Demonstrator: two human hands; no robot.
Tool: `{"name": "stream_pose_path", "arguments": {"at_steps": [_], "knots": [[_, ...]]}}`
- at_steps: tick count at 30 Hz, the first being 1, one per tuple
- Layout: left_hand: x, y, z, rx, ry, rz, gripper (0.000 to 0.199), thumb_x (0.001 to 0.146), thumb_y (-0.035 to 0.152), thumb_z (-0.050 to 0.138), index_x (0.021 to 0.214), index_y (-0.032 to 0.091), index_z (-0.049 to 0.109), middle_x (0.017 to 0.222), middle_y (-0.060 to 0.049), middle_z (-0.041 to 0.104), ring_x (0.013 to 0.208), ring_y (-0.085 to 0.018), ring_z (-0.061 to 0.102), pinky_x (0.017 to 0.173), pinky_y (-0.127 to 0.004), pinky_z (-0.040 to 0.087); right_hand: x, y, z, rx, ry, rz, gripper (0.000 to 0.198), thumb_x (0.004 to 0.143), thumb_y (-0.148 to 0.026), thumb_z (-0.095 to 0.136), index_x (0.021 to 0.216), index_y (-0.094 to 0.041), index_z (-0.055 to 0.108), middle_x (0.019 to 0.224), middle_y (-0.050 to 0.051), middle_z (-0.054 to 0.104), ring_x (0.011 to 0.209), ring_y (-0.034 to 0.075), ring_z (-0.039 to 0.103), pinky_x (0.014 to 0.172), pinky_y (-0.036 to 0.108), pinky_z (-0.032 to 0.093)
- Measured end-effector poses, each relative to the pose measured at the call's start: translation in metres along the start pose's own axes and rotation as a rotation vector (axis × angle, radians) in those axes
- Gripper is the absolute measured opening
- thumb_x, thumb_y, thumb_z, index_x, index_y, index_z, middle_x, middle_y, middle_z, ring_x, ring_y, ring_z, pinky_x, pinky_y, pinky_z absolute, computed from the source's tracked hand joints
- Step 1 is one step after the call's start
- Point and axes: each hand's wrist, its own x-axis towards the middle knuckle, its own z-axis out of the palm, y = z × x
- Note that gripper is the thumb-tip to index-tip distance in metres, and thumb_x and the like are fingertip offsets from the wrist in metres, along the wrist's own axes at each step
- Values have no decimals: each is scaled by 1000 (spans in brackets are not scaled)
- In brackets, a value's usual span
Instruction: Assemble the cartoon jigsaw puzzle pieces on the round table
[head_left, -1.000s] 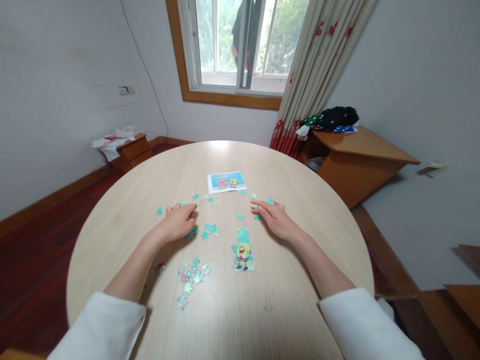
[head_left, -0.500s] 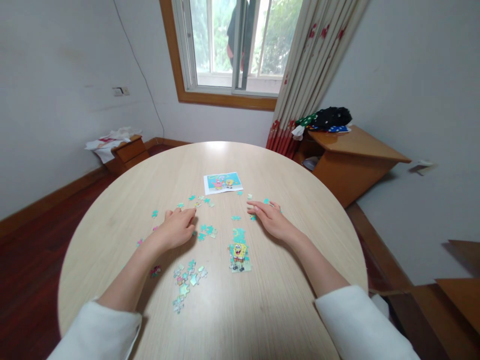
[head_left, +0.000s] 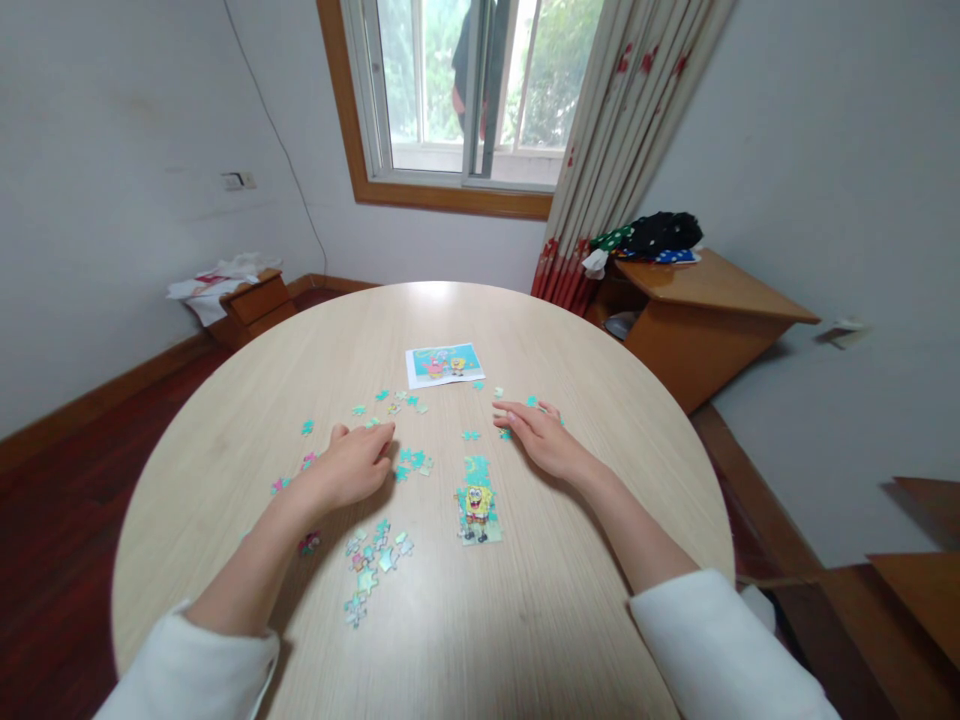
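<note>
My left hand (head_left: 354, 466) hovers over or rests on the left half of the round table, index finger stretched out and thumb apart. Nothing shows between its fingers; its underside is hidden. Just right of it lies a cluster of teal puzzle pieces (head_left: 412, 461). My right hand (head_left: 541, 438) lies with fingers stretched out, partly covering a few puzzle pieces (head_left: 505, 434). Between the hands, nearer me, is a joined puzzle section (head_left: 478, 500) with a yellow sponge character. A loose teal puzzle piece (head_left: 471, 436) sits above it.
A printed reference picture (head_left: 445, 366) lies toward the far side of the round table (head_left: 570, 620). More loose pieces (head_left: 366, 580) are heaped at front left. Beyond are a window, a curtain (head_left: 600, 150) and a wooden desk (head_left: 712, 300) with cloths. A person's figure is partly visible outside.
My left hand has shifted slightly, its index fingertip a little nearer me and to the right. My right hand and the joined puzzle section have stayed put.
</note>
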Motion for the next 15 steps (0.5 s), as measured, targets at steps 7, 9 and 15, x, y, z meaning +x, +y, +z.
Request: {"name": "stream_pose_path", "arguments": {"at_steps": [7, 9, 15], "knots": [[-2, 1, 0, -6, 0, 6, 12, 73, 10, 34, 76, 21, 38, 89, -8, 64, 82, -25, 56, 81, -41, 32, 0, 0, 0, -5, -1, -2, 37, 97, -33, 30, 125, -26, 54, 108, 6, 72, 117, 20, 56, 111, 55, 13], [-2, 0, 1, -7, 8, 6, 12, 73, 10, 34, 75, 21, 38, 88, -8, 64, 81, -25, 56, 81, -41, 32, 0, 1, 0, -8, 1, -4, 37, 97, -33, 30, 125, -26, 54, 108, 6, 72, 117, 20, 56, 111, 55, 14], [1, -3, 5, -15, 28, 22, 12, 73, 11, 35, 75, 21, 38, 89, -8, 64, 80, -24, 55, 79, -40, 32, -1, 0, 0, -8, 14, -8, 37, 97, -32, 31, 125, -26, 54, 106, 6, 72, 115, 20, 57, 111, 55, 13]]}}
